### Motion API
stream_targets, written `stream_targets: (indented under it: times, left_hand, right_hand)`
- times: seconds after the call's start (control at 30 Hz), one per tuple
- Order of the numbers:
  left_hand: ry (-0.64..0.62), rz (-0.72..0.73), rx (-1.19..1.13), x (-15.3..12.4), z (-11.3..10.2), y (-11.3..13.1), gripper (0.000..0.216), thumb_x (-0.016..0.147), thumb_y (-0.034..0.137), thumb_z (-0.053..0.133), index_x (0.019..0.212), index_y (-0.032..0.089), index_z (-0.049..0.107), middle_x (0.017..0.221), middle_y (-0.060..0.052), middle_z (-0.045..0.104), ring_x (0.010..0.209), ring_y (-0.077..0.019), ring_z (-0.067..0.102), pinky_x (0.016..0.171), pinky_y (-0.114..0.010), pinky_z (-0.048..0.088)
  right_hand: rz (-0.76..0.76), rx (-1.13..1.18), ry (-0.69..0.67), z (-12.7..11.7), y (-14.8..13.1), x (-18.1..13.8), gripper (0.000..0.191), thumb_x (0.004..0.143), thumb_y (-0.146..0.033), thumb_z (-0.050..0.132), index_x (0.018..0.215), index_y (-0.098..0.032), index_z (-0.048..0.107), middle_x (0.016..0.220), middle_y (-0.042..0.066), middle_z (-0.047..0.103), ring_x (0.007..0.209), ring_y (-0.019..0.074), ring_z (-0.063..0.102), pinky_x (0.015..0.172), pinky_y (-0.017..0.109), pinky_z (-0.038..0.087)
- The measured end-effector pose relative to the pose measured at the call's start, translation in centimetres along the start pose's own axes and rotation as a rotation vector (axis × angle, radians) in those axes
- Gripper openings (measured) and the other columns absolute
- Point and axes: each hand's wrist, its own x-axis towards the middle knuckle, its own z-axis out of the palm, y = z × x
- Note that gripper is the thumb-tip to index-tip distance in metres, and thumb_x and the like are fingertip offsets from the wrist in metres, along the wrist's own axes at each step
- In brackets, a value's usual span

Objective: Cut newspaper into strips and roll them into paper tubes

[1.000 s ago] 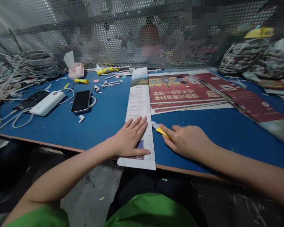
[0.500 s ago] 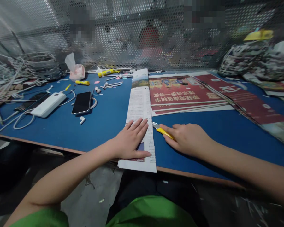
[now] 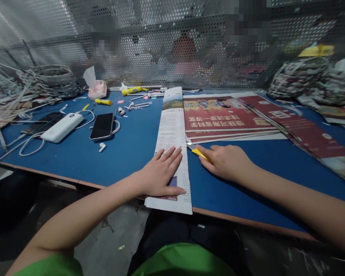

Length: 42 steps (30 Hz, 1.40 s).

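A long folded strip of newspaper [image 3: 172, 128] lies lengthwise on the blue table, its near end hanging past the front edge. My left hand [image 3: 162, 174] rests flat on its lower part, fingers spread. My right hand [image 3: 228, 161] grips a yellow utility knife [image 3: 200, 153], with the blade at the right-hand fold of the newspaper. Whether the blade is inside the fold or just against it, I cannot tell. Behind the knife, red printed newspaper sheets [image 3: 218, 115] lie stacked, partly under or against the strip.
On the left are a phone [image 3: 102, 125], a white power bank [image 3: 62, 127] with cables, and an earbud [image 3: 102, 147]. Glue sticks [image 3: 131, 91], paper rolls and a tissue pack [image 3: 97, 89] lie behind. Woven baskets [image 3: 297, 78] stand at both sides, before a perforated metal panel [image 3: 161, 50].
My right hand has slid the knife slightly away from me along the newspaper's right edge. My left hand stays on the newspaper. The whole view has shifted a little.
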Motion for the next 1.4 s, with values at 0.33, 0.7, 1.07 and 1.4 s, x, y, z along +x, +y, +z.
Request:
stream_targets:
  times: [0.33,0.7,1.07,1.4]
  left_hand:
    - [0.011,0.0,-0.049,0.1,-0.1,0.1,0.094,0.078,0.073,0.02,0.141,0.006,0.004,0.146,-0.014,-0.002,0.134,-0.0286,-0.007,0.107,-0.047,0.003]
    - [-0.014,-0.002,-0.039,0.0,-0.3,0.2,0.095,0.078,0.073,0.018,0.141,0.004,0.004,0.146,-0.014,-0.004,0.133,-0.0286,-0.009,0.107,-0.046,0.002]
    - [0.024,0.006,-0.022,0.0,-0.1,0.2,0.094,0.078,0.073,0.019,0.14,0.004,0.008,0.146,-0.015,-0.001,0.134,-0.0294,-0.006,0.107,-0.047,0.004]
    - [0.016,0.009,-0.026,0.0,-0.2,0.2,0.094,0.079,0.073,0.02,0.14,0.003,0.007,0.146,-0.015,-0.001,0.134,-0.0296,-0.006,0.107,-0.048,0.005]
  right_hand:
    - [-0.023,-0.014,0.022,0.1,0.9,1.3,0.049,0.086,-0.039,0.028,0.13,-0.023,0.044,0.076,0.007,0.064,0.064,0.0198,0.058,0.047,0.026,0.02]
    - [0.012,0.031,0.013,0.0,1.7,2.9,0.049,0.086,-0.04,0.028,0.128,-0.023,0.046,0.08,0.008,0.065,0.067,0.0205,0.058,0.052,0.026,0.028]
    - [0.055,0.032,0.073,0.3,2.8,5.4,0.048,0.087,-0.04,0.025,0.119,-0.019,0.054,0.087,0.012,0.066,0.073,0.022,0.058,0.058,0.029,0.032]
    - [0.085,0.048,0.069,0.2,3.6,7.2,0.05,0.087,-0.042,0.023,0.113,-0.018,0.059,0.09,0.013,0.066,0.076,0.0238,0.058,0.062,0.032,0.034]
